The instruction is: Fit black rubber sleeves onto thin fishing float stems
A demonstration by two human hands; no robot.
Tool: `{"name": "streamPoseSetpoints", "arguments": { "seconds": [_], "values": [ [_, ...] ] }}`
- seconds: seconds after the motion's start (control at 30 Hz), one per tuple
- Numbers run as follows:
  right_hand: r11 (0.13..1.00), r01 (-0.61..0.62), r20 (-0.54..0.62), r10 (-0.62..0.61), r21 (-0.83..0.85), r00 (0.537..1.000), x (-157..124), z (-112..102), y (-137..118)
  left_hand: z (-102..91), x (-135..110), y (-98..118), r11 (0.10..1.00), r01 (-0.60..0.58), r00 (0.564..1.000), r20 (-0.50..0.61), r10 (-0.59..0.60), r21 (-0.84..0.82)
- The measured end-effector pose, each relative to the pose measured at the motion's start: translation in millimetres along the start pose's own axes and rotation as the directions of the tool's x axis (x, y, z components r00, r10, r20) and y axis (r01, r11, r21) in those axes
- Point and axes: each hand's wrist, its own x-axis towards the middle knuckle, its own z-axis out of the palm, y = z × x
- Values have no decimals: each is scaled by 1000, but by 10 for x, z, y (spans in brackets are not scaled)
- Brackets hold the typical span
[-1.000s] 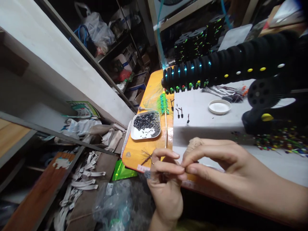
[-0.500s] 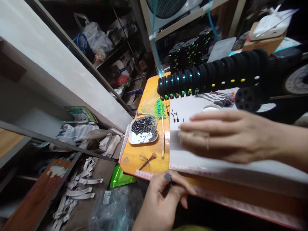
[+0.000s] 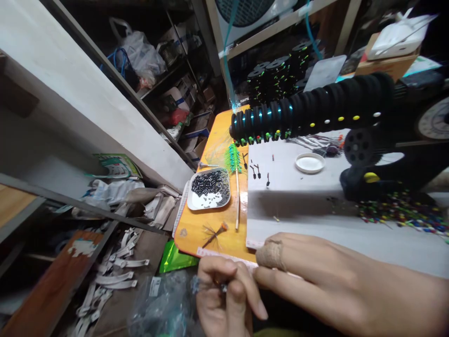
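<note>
My left hand [image 3: 229,292] is held palm up at the table's front edge, its fingers curled in with thumb against them. Something small and dark shows between them, too small to name. A bumpy grey ring-like piece [image 3: 195,283] sits at its index side. My right hand [image 3: 315,276], back up, reaches in from the right with bent fingers close together, tips beside the left fingers; what they hold, if anything, is hidden. Brown tape [image 3: 271,255] wraps one right finger. Nearby lie a bunch of dark wires with an orange end [image 3: 219,231] and a tiny yellow-tipped piece [image 3: 277,218].
A white tray of black cylinders [image 3: 206,185] and a stick with green bristles [image 3: 236,187] lie on the orange table [image 3: 185,234]. A black ribbed roller [image 3: 308,105] overhangs the white sheet [image 3: 291,234], with a white lid [image 3: 310,163] and coloured beads [image 3: 403,213].
My right hand has come from over the white sheet toward me, down to my left hand. My left hand has turned palm up and shifted slightly left.
</note>
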Motion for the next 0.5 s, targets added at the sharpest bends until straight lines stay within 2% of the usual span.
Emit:
{"name": "streamPoseSetpoints", "arguments": {
  "seconds": [0.07,0.17,0.23,0.33,0.43,0.5],
  "values": [
    [996,-67,12,66,58,998,-28,19,16,10,50,-50,996,68,998,-6,-69,-58],
    [952,-196,15,198,236,980,-33,41,60,23,124,-139,973,199,980,15,-198,-119],
    [892,-285,-17,310,352,951,-28,64,96,36,141,-187,947,289,957,54,-284,-141],
    [809,-393,-72,468,438,881,-27,111,164,63,105,-223,911,395,919,76,-388,-123],
    [735,-448,-41,540,510,840,-33,154,223,93,49,-223,895,443,896,50,-440,-56],
    [657,-469,4,579,590,815,-32,169,239,110,27,-219,901,433,901,27,-433,7]
  ]
}}
